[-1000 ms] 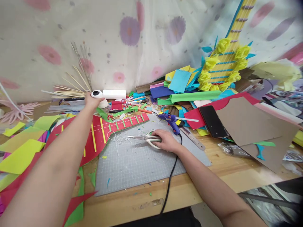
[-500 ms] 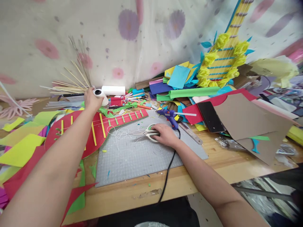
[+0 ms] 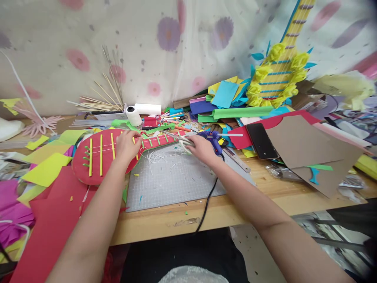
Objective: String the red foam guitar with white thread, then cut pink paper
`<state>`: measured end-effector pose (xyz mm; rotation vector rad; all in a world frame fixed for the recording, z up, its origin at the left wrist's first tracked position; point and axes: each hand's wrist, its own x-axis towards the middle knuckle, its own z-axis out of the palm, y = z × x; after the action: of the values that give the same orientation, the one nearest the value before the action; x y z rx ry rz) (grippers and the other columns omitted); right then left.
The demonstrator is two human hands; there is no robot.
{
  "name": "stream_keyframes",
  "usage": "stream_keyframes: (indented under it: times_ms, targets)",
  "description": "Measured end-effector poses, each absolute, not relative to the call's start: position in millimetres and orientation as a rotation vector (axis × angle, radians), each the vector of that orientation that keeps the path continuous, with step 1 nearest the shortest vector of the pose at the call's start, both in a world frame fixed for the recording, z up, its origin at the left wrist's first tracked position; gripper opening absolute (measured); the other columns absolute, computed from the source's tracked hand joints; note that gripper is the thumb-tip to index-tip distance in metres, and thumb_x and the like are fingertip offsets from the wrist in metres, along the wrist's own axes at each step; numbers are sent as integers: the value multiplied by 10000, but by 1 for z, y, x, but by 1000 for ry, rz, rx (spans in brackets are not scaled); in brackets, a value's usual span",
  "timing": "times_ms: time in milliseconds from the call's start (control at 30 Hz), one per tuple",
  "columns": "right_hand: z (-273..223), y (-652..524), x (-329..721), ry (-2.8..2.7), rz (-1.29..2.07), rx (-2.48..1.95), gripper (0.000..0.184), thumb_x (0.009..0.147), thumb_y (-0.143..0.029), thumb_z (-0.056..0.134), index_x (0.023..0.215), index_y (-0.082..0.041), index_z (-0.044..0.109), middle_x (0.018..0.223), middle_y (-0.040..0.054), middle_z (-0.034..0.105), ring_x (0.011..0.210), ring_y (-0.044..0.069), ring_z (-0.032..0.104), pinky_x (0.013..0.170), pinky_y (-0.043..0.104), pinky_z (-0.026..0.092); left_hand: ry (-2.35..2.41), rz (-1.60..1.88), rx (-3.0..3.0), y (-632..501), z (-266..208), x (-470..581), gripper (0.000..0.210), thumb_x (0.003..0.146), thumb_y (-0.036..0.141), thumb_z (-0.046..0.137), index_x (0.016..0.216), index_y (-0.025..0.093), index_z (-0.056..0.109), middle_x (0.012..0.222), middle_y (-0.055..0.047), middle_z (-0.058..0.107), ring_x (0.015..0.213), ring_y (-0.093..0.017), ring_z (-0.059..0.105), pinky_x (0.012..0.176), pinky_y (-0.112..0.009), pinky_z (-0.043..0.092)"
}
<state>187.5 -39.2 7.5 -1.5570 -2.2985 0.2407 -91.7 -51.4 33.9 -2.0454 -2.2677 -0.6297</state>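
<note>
Scissors [image 3: 184,143] in your right hand [image 3: 203,149], red guitar [image 3: 96,155] under your left hand [image 3: 129,144]

Your right grip is closed around the light handles of the scissors, and the blades point left, by the end of the guitar's neck [image 3: 150,142]. You hold them above the far part of the grey cutting mat [image 3: 176,184]; whether the blades touch the neck, you cannot tell from here. Your left hand is at the red guitar, where the body meets the neck, fingers bent downward by the strings. Whether that grip pinches anything is hidden.

The red guitar lies flat on the left side of the table [image 3: 147,228], its neck reaching right over the mat's far edge. Yellow strips [image 3: 101,155] cross the body and short green ones cross the neck. Loose white string [image 3: 156,156] lies tangled on the mat, between your hands and nearer to you than the neck.

Just beyond your right hand is the purple glue gun [image 3: 211,137], with a metal ruler [image 3: 237,159] near it and a black phone [image 3: 261,140] farther right, against brown cardboard [image 3: 297,145]. Behind your left hand stands a white spool [image 3: 134,116]. A yellow guitar [image 3: 277,84] leans upright at the back right.
</note>
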Motion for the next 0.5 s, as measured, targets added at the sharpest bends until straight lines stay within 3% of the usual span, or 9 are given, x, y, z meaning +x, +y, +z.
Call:
stream_keyframes:
  times_ms: [133,233,500]
  targets:
    - [34,18,160,-2393,36,-1660,320,846,-247,527,1142,-175,623,1126,124,635,1083,252,556,866,328,433,-2316,-519,-2055,-55,28,-97,303,873,389,418,886,199,654,1030,-115,635,1011,-299,565,861,-413,392]
    - [40,56,142,-2470,-35,-1698,331,844,-223,522,1144,-126,626,1154,164,625,1092,254,563,881,319,434,-2293,-452,-2124,-58,29,-106,285,839,449,486,839,213,646,965,-95,630,976,-284,566,850,-393,398]
    - [22,83,128,-2328,45,-1972,342,858,-101,460,1156,-82,625,1192,197,611,1138,242,560,900,296,434,-2143,-388,-2253,-71,15,-116,239,807,424,561,757,197,616,899,-86,579,973,-278,538,851,-393,383]
